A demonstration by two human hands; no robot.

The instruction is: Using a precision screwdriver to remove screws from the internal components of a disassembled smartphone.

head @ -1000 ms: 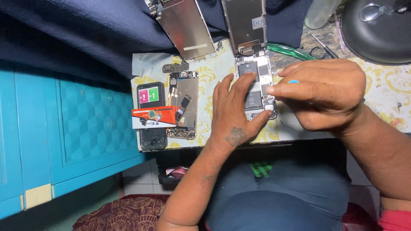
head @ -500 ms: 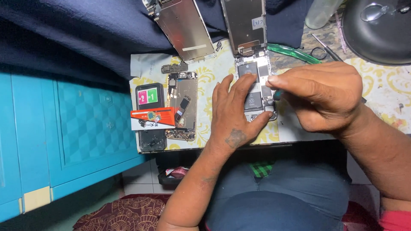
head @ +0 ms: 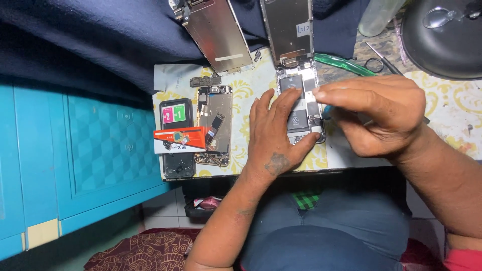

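left hand [head: 273, 140] flat, fingers spread, pressing opened phone [head: 301, 103], right hand [head: 374, 113] pinched on its edge

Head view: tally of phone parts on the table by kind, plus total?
Opened phone bodies: 2, one under the left hand and right hand, one gold lying apart
Detached screen panels: 2, and
Black phones: 1, under an orange packet
Small loose metal brackets: 1
Total: 6
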